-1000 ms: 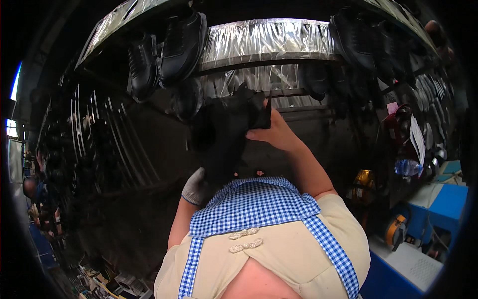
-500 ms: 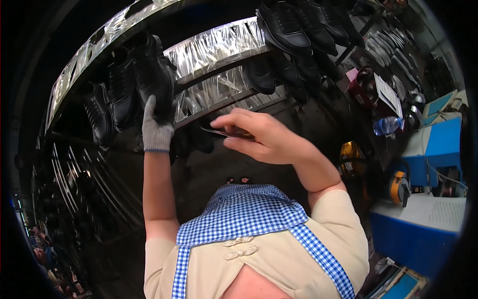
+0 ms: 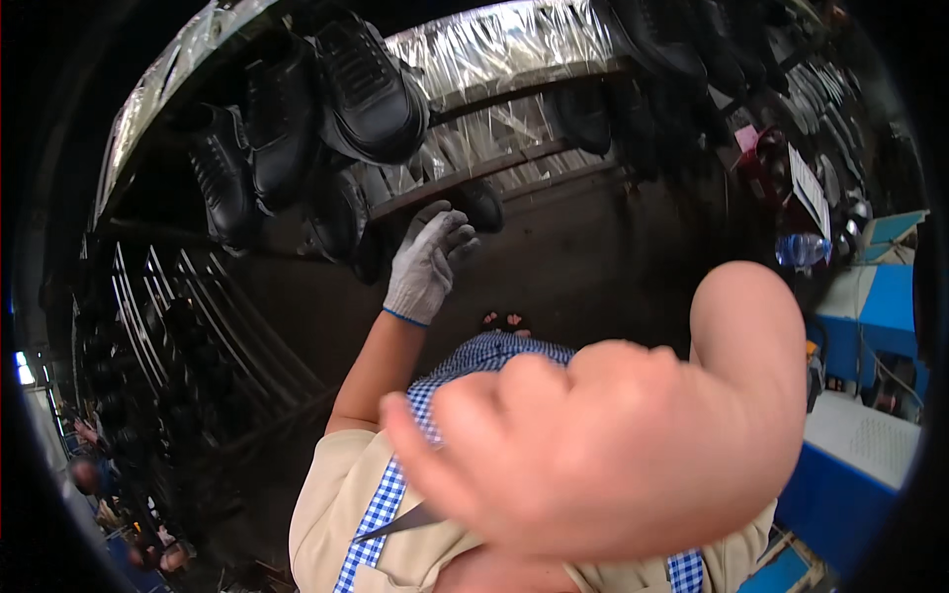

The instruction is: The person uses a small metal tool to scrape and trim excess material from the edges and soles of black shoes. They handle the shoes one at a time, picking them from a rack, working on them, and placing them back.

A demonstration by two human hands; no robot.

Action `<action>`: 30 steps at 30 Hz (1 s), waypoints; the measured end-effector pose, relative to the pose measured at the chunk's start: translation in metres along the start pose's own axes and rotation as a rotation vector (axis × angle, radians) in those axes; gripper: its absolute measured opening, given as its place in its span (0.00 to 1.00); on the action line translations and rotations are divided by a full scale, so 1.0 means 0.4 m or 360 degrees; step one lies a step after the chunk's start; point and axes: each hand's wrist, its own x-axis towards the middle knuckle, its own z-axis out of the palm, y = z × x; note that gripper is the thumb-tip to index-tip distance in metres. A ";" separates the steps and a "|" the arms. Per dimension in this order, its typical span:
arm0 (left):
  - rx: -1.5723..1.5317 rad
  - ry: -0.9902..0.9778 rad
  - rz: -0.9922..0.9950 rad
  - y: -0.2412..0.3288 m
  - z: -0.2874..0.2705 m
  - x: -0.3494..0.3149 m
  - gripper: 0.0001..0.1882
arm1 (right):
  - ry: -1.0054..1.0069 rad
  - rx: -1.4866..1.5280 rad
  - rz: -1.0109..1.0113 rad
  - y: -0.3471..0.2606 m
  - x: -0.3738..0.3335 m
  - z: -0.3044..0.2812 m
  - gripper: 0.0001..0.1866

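Observation:
Close to the camera, my bare right hand (image 3: 583, 445) is raised in front of my chest, large and somewhat blurred. Its fingers are closed around a dark pointed blade (image 3: 403, 523), whose tip sticks out below them; the handle is hidden, so I cannot tell the exact tool. My left hand (image 3: 423, 265), in a grey-white knit glove, is held out by the rack with its fingers loosely bent and nothing seen in them. Just above it hangs a black lace-up shoe (image 3: 371, 104), and a lower black shoe (image 3: 482, 206) is beside the glove's fingertips.
More black shoes (image 3: 225, 178) hang along the rack at left and upper right. The rack bars (image 3: 514, 84) are wrapped in shiny film. On the right are a water bottle (image 3: 803, 249), a white paper sheet (image 3: 809, 193) and blue-and-white machines (image 3: 850, 440). Metal rails (image 3: 138, 306) stand at left.
My left hand has let go of a black shoe on the rack and come down to the right. My right hand has swung up toward the camera with the blade.

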 end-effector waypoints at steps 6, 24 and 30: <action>0.0190 0.0151 0.0067 0.020 -0.092 -0.027 0.13 | 0.0005 -0.0100 0.0224 -0.070 0.078 0.006 0.20; -0.0073 0.0861 0.0301 -0.019 -0.390 -0.012 0.22 | -0.0324 0.2102 0.1573 0.023 -0.157 0.720 0.14; -0.0530 0.1074 0.0220 0.050 -0.573 0.125 0.32 | 0.0298 0.2514 0.1586 0.104 -0.007 0.723 0.21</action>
